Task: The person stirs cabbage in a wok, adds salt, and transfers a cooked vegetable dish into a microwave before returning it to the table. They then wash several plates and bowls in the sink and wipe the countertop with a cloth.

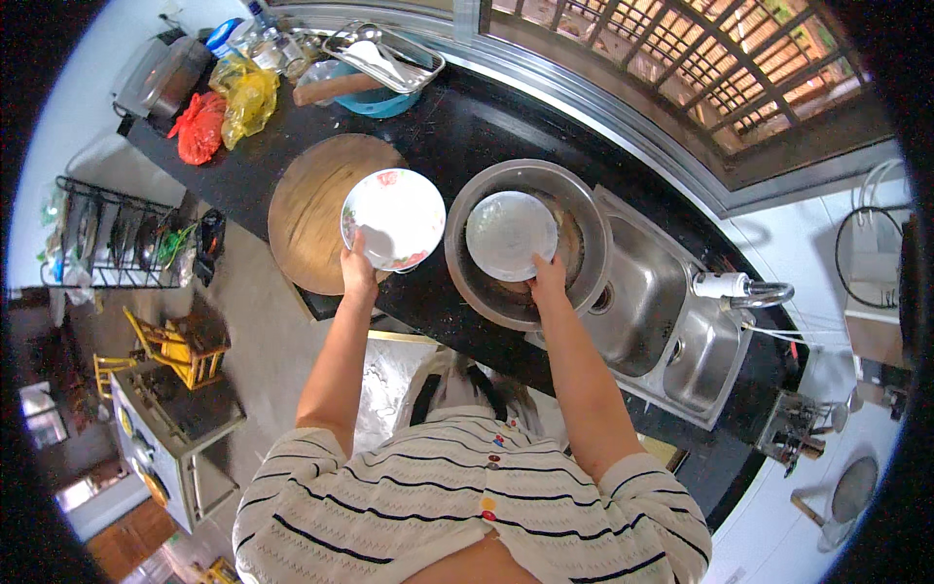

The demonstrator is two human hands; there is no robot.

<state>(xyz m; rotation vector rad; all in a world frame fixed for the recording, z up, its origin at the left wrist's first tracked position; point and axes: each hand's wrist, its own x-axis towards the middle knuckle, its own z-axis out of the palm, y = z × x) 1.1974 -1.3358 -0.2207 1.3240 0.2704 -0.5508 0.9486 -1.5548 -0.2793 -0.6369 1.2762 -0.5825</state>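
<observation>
Gripping a floral plate (394, 216) by its near rim, left hand (357, 268) fingers clamped, right hand (547, 275) clasping a white plate (510, 234) in the steel basin (584, 209)

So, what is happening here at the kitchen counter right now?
A person in a striped top stands at a black counter. The left hand holds a white flowered plate by its near rim, above a round wooden board. The right hand grips a plain white plate inside a large round steel basin. A steel double sink with a tap lies to the right.
</observation>
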